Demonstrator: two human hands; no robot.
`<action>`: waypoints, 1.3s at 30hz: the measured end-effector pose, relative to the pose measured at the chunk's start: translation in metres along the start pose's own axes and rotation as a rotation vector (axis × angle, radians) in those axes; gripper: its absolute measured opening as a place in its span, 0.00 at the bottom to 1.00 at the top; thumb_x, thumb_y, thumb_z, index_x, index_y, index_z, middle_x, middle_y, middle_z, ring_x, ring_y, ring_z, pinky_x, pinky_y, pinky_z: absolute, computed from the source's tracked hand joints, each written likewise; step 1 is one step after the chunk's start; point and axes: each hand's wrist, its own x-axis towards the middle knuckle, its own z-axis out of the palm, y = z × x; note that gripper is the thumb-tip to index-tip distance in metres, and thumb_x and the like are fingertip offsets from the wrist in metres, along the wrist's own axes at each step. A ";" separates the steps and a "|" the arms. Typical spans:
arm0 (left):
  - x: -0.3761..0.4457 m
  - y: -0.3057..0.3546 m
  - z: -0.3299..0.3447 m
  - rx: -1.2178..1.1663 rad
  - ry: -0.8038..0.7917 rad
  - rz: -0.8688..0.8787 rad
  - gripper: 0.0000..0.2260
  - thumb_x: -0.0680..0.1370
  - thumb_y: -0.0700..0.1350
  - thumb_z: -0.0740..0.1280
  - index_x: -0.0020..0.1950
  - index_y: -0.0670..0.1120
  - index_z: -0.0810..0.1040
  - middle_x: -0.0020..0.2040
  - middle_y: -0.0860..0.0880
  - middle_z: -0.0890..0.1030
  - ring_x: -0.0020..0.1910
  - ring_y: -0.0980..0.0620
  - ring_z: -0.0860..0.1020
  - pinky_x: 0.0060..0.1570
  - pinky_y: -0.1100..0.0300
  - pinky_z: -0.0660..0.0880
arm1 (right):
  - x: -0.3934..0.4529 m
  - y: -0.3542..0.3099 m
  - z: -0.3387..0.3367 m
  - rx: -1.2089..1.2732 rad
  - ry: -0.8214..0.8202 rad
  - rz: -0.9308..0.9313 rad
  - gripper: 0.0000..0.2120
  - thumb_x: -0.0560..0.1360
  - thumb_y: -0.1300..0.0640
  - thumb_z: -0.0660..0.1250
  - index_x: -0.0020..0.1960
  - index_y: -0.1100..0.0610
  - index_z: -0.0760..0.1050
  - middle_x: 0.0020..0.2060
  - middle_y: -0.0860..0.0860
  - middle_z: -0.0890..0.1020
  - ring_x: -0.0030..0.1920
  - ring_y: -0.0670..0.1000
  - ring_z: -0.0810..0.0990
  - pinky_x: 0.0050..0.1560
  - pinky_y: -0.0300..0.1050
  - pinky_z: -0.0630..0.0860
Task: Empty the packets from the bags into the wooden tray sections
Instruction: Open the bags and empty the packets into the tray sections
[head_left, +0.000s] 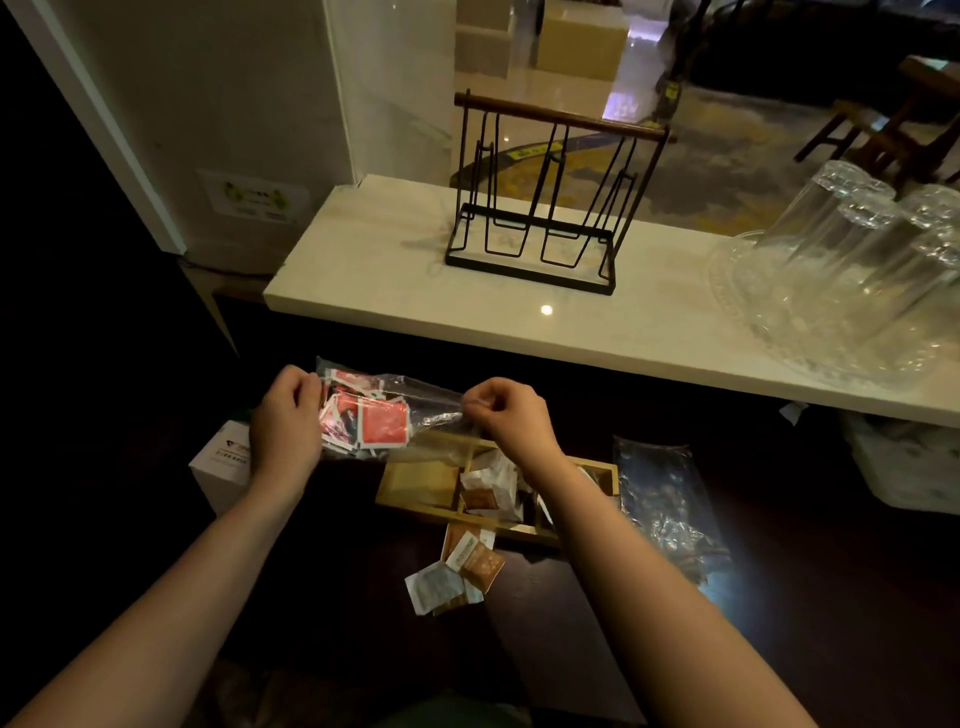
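Note:
A clear plastic bag full of red packets is held in the air above the left end of the wooden tray. My left hand grips the bag's left end. My right hand pinches its right end. The tray lies on a dark surface; its left section shows bare wood and the middle section holds white and brown packets. My right forearm hides part of the tray's right side. Several brown and white packets lie loose on the dark surface in front of the tray.
An empty crumpled clear bag lies right of the tray. A white box stands at the left. On the pale counter behind stand a black wire rack and upturned glasses on a clear tray.

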 end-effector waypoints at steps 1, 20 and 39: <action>0.001 0.002 -0.004 0.042 0.014 0.026 0.12 0.80 0.46 0.58 0.39 0.42 0.68 0.35 0.41 0.75 0.36 0.40 0.74 0.35 0.46 0.71 | 0.002 0.002 0.006 0.007 -0.018 0.012 0.03 0.74 0.60 0.69 0.46 0.54 0.79 0.40 0.47 0.80 0.42 0.48 0.81 0.42 0.41 0.80; 0.002 0.028 -0.022 0.137 -0.008 0.194 0.12 0.80 0.46 0.61 0.38 0.41 0.69 0.32 0.47 0.72 0.32 0.50 0.70 0.29 0.56 0.64 | 0.012 0.034 0.042 0.328 -0.152 0.151 0.07 0.75 0.69 0.64 0.52 0.64 0.77 0.36 0.54 0.80 0.34 0.48 0.81 0.37 0.37 0.79; -0.004 0.079 -0.023 0.134 -0.117 0.327 0.11 0.77 0.45 0.65 0.37 0.43 0.71 0.31 0.52 0.72 0.31 0.56 0.70 0.29 0.60 0.65 | 0.001 0.036 0.030 0.294 -0.116 0.111 0.08 0.75 0.67 0.65 0.51 0.58 0.77 0.38 0.54 0.82 0.38 0.49 0.83 0.44 0.44 0.82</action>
